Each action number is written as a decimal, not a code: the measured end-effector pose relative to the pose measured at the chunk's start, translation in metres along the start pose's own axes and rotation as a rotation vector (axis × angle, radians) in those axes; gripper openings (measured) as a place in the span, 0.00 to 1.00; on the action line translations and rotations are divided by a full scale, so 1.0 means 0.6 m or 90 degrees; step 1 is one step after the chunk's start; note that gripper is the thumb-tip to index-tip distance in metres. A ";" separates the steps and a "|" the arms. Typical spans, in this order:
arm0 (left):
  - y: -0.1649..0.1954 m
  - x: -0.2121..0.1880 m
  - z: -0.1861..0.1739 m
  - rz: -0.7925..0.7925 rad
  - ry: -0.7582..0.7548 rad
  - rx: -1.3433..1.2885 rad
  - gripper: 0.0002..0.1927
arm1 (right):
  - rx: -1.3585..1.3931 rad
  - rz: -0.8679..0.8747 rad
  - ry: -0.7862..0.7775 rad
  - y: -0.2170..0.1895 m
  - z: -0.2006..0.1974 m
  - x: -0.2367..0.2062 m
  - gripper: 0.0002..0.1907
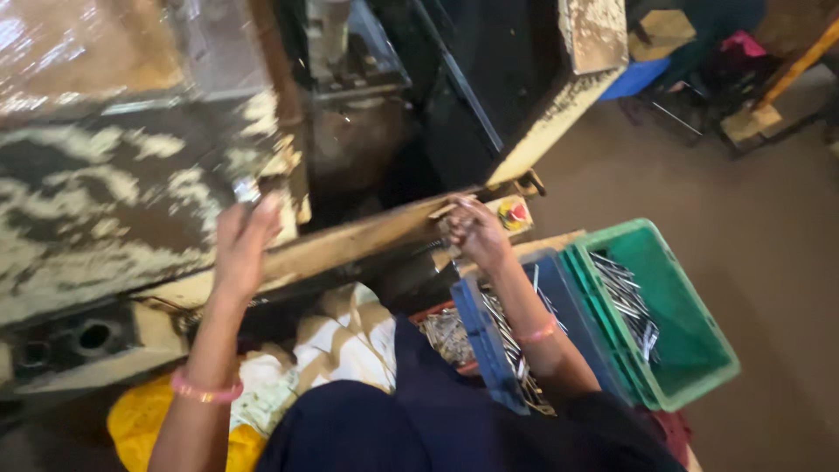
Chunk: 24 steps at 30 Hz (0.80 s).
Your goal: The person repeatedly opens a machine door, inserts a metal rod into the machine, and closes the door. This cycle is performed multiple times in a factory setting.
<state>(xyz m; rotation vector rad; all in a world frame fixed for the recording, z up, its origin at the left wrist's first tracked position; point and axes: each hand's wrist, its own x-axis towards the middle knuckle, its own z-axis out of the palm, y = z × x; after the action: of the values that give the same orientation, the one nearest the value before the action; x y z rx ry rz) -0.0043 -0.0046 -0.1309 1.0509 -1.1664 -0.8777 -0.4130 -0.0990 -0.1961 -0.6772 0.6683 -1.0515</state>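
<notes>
A big press machine (pixel 114 201) with worn, flaking cream and dark paint fills the left and middle of the view; its front ledge (pixel 367 240) runs slantwise from lower left to upper right. A bare concrete floor (pixel 752 227) lies to the right.

Beside the person's right side stands a green plastic crate (pixel 690 350) with a loose heap of thin metal rods (pixel 625 301) inside. Touching its left wall is a blue plastic crate (pixel 476 328), also holding rods (pixel 507 345). A yellow cloth (pixel 140 419) lies at lower left, under the left forearm.

The left hand (pixel 245 240) is raised at the machine's front face, its grip pinched on a small shiny metal piece (pixel 246 190) at the fingertips; the picture is blurred there, so the piece's shape is unclear. The right hand (pixel 474 232) rests on the ledge above the blue crate, fingers curled together on something small; what it is I cannot tell. Just beside this hand sits a red push button (pixel 517 212) on a yellow plate. Each wrist wears a pink bangle (pixel 205 391).
</notes>
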 end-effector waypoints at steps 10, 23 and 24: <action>-0.057 -0.054 -0.132 -0.012 0.215 0.025 0.20 | -0.174 -0.067 -0.160 0.061 0.366 0.270 0.15; -0.158 -0.073 -0.138 0.038 0.271 0.088 0.14 | -0.069 -0.336 0.042 0.054 0.623 0.600 0.17; -0.161 -0.074 -0.139 0.055 0.263 0.072 0.13 | -0.047 -0.355 0.058 0.052 0.635 0.617 0.18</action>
<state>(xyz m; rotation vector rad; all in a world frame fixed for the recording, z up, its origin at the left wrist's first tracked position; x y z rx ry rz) 0.0679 0.0245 -0.2415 1.1971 -0.9104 -0.4996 0.0236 -0.3635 -0.0458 -0.9128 0.6116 -1.5840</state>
